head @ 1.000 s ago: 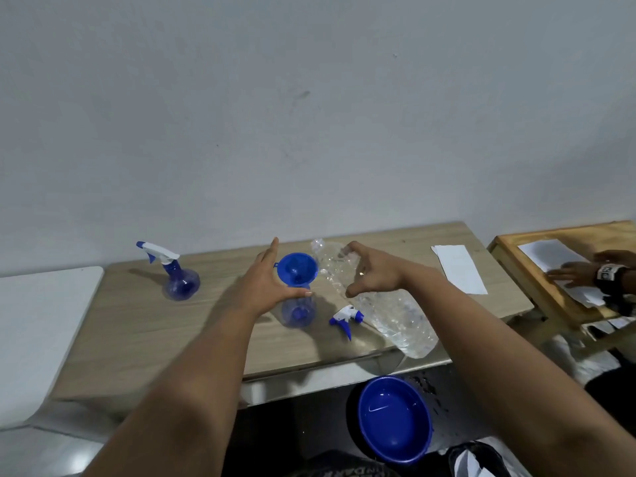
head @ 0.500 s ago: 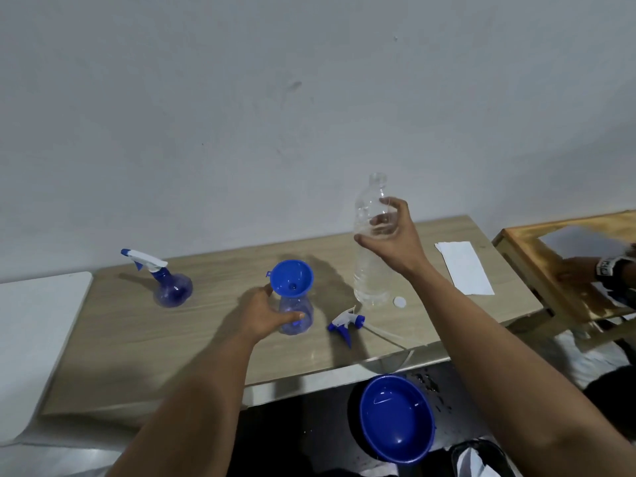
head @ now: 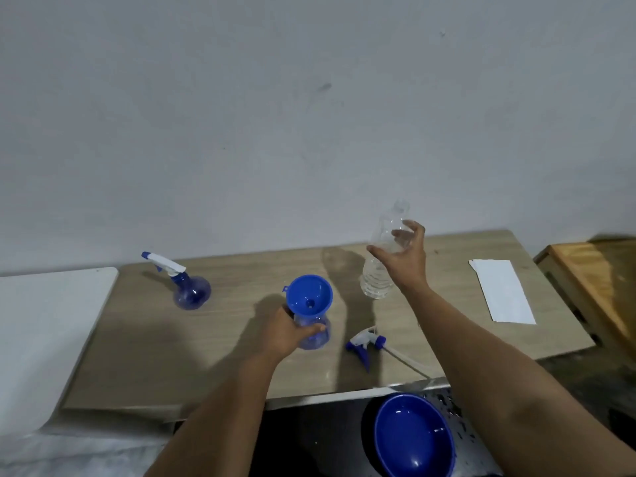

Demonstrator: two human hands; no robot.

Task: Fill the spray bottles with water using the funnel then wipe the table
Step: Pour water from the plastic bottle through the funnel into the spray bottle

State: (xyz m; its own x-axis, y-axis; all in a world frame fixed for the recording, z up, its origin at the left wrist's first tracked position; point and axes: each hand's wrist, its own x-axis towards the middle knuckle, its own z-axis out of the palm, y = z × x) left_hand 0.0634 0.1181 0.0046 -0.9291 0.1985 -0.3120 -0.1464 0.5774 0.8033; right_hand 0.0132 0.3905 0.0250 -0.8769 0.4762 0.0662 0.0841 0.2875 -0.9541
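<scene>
Left hand grips a blue spray bottle standing on the counter; blue funnel sits in its neck, just above the fingers. Right hand, fingers spread and loose, barely touches the upright clear water bottle. Loose trigger sprayer lies between the forearms. Capped second spray bottle stands well left of the left hand. White paper lies right of the right hand.

- Spray bottles: two, one capped, one open.
- Funnel: one.
- Loose spray head: one.
- Clear water bottle: one.
- Blue bowl: one.
- White paper sheet: one.
</scene>
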